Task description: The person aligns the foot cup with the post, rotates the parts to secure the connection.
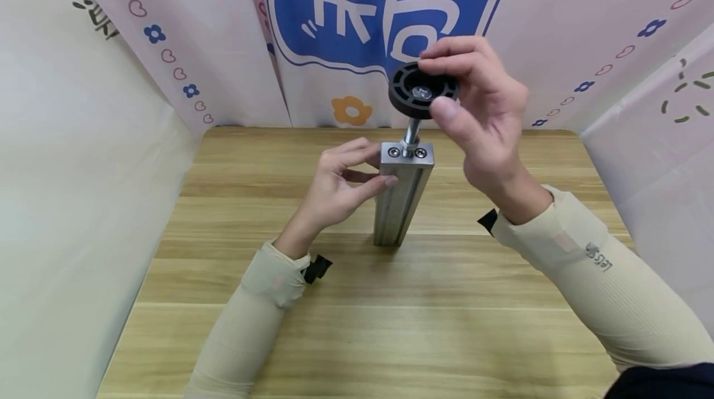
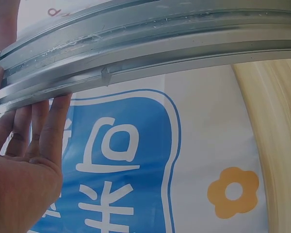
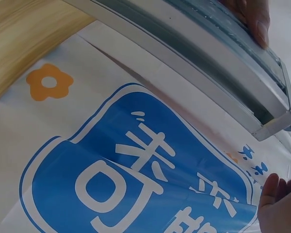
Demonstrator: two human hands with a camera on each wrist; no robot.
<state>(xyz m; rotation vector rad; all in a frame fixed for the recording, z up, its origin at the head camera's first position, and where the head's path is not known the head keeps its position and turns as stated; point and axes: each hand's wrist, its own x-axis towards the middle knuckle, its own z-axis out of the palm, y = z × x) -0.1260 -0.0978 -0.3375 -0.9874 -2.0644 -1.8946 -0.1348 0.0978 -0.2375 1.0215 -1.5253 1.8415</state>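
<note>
Mid-frame, our left fingers pinch an upright metal post; above, our right fingers pinch its black disc. We judge the post stiff, fairly heavy; grip its sides.

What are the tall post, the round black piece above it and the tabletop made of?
Post: metal, probably aluminium; silvery-grey, dull to softly shiny, with long grooves and bright streaks along its sides.
Round black piece: likely hard plastic, perhaps rubber; dark, mostly matte, with a ribbed, moulded-looking face.
Tabletop: wood or wood-look laminate, smooth with a slight sheen; grain runs in plank-like strips.
</note>
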